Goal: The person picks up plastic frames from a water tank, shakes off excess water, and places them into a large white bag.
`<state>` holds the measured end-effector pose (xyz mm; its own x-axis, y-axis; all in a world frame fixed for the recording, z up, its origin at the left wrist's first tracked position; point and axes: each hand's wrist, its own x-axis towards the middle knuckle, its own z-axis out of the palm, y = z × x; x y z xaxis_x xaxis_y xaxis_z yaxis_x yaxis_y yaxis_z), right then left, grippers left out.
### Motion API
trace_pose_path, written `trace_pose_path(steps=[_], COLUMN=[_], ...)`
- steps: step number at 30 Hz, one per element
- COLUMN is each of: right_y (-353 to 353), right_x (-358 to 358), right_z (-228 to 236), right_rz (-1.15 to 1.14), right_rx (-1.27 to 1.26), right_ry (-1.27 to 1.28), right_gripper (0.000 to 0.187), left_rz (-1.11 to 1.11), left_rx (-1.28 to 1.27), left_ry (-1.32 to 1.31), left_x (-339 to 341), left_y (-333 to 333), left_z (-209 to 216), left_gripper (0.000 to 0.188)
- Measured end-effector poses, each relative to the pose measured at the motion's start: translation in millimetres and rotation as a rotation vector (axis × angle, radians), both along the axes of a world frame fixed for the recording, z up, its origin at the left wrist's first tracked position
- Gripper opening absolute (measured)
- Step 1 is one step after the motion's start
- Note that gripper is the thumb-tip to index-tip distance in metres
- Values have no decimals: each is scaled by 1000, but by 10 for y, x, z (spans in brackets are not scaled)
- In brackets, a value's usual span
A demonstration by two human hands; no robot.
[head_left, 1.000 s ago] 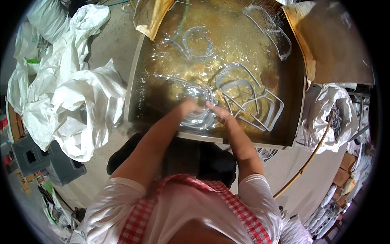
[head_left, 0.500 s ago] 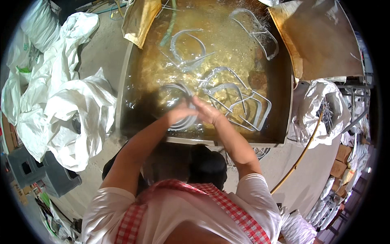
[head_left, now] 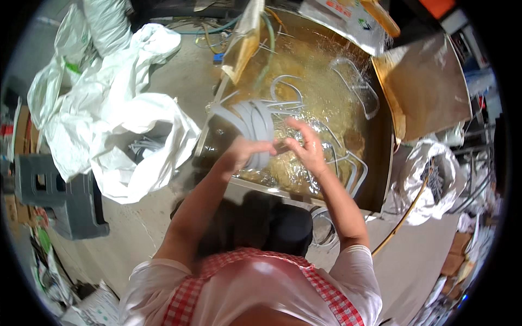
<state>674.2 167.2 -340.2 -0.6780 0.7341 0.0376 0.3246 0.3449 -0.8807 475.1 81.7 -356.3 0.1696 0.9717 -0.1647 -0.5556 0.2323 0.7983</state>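
A bundle of grey curved strips is in my left hand, whose thumb lies across the near side. The strips are bent into hoops and look like plastic or metal; which one I cannot tell. Beside the bundle, my right hand is open, its fingers apart and its fingertips close to the left thumb. Both hands are over a shallow tank of yellowish water. Loose strips of the same kind lie in the water: one curved strip beyond the bundle, a bent loop at the far right, and others under and beside my right hand.
A white woven sack with grey strips inside stands left of the tank. Another white sack with thin pieces and a stick is at the right. A grey plastic stool stands far left. Stained boards lean at the tank's far corners.
The strip bundle has been lifted and shifted left with my left hand. My right hand has come off it and opened. The view has turned, showing more of the left sack.
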Motion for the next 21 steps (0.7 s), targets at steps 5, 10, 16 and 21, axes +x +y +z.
trace_pose_path(steps=[5, 10, 16, 21], right_y=[385, 609, 654, 652], right_x=[-248, -635, -894, -789], right_z=[346, 659, 588, 566], right_rz=[16, 342, 544, 472], right_rx=[943, 1019, 106, -147], right_ry=[-371, -350, -155, -369], right_gripper=[79, 74, 97, 55], left_rz=[-177, -506, -594, -512], left_rx=[36, 139, 306, 165], left_ry=[-4, -270, -203, -546], left_x=[106, -72, -217, 207], left_y=[-62, 16, -23, -106], left_z=[269, 428, 395, 167], left_gripper=[47, 69, 63, 40])
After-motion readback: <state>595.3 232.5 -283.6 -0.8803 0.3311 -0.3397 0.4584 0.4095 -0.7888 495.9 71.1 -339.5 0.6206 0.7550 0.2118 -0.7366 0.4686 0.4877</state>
